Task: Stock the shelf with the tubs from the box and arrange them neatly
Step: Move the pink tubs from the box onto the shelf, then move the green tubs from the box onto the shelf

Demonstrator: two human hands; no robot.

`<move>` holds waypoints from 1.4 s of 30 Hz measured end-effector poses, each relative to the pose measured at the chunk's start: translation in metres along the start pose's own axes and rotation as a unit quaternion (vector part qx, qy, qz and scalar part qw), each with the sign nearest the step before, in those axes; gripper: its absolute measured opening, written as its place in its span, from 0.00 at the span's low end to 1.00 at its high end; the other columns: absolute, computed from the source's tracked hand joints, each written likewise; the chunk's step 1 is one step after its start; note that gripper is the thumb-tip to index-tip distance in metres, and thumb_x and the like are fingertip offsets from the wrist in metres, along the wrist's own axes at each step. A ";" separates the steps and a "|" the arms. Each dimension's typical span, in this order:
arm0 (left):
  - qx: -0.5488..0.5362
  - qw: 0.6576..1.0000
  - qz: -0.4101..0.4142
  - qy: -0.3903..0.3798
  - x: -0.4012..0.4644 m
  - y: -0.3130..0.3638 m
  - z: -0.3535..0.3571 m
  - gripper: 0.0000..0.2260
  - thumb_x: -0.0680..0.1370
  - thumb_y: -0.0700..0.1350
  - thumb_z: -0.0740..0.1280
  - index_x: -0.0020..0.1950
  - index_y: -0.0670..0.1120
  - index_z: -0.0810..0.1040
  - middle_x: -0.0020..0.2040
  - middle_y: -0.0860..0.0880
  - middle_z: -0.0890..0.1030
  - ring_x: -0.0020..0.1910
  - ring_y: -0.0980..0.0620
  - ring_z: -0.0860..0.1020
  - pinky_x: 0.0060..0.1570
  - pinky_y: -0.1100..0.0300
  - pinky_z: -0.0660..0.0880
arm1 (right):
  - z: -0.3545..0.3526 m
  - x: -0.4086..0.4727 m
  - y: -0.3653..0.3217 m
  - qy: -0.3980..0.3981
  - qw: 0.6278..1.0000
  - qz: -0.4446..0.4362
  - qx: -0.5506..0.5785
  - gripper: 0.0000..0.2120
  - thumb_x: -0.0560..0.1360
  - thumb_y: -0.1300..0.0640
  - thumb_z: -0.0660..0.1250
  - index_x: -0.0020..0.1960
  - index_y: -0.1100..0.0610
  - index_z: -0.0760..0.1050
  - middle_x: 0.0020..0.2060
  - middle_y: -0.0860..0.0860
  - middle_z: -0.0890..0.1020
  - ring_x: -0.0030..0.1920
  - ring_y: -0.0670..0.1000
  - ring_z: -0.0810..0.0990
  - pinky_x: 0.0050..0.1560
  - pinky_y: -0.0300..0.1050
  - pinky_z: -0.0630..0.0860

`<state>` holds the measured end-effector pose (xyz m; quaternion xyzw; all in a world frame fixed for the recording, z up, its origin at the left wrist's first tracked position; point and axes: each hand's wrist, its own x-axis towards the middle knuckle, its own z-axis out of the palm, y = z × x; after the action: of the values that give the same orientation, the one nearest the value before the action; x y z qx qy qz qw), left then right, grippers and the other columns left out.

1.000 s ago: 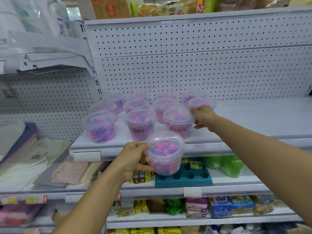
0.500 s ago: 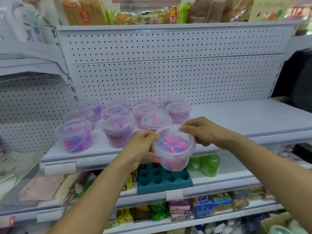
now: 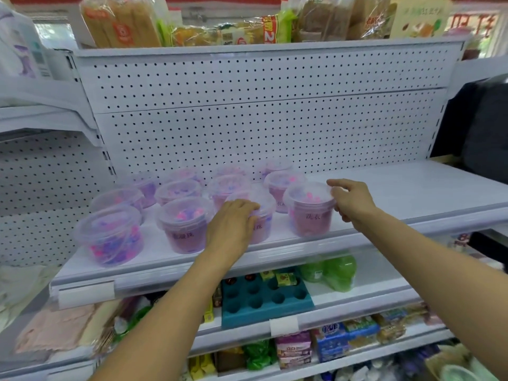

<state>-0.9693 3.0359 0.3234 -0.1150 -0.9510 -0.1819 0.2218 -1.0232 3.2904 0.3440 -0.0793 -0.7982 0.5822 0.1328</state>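
Several clear lidded tubs with pink and purple contents stand in rows on the left half of the white shelf (image 3: 412, 199). The front row holds a leftmost tub (image 3: 110, 237), a second tub (image 3: 184, 226), a third tub (image 3: 264, 215) and a rightmost tub (image 3: 310, 210). My left hand (image 3: 231, 226) rests over the third tub's front and lid. My right hand (image 3: 351, 199) pinches the right rim of the rightmost tub's lid, which stands on the shelf. The box is not in view.
The shelf's right half is bare white board. A perforated back panel (image 3: 247, 119) rises behind the tubs. Bread packs (image 3: 123, 20) lie on the top shelf. Below sit a teal holed tray (image 3: 264, 298), green bottles (image 3: 338, 270) and packaged goods.
The tub I held in both hands in front of the shelf now stands at the right end of the front row. My left hand has shifted onto the neighbouring tub.
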 end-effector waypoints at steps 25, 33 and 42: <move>0.005 0.991 0.101 0.091 -0.032 0.056 0.017 0.17 0.77 0.50 0.66 0.65 0.47 0.75 0.62 0.48 0.77 0.62 0.46 0.72 0.65 0.48 0.66 | -0.048 -0.059 0.039 0.011 0.906 -0.207 -0.368 0.27 0.78 0.40 0.57 0.74 0.49 0.61 0.68 0.55 0.67 0.66 0.57 0.65 0.58 0.54 0.69; -0.096 0.985 0.128 -0.068 -0.075 0.175 0.123 0.19 0.78 0.55 0.62 0.68 0.53 0.71 0.63 0.54 0.74 0.61 0.53 0.71 0.54 0.58 0.70 | -0.175 -0.100 0.141 0.030 0.898 -0.199 -0.390 0.18 0.78 0.47 0.61 0.65 0.52 0.74 0.59 0.53 0.76 0.60 0.56 0.73 0.53 0.52 0.73; -0.227 0.921 0.023 -0.317 -0.124 0.334 0.316 0.18 0.78 0.56 0.63 0.67 0.55 0.71 0.65 0.55 0.74 0.63 0.55 0.73 0.58 0.59 0.71 | -0.382 -0.098 0.308 -0.033 0.925 0.046 -0.376 0.15 0.78 0.48 0.61 0.61 0.52 0.77 0.56 0.51 0.80 0.54 0.52 0.78 0.51 0.53 0.76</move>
<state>-0.8813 3.4473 0.1003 -0.2358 -0.9018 -0.3421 -0.1190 -0.8219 3.7048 0.1494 -0.1408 -0.9579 0.2472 0.0394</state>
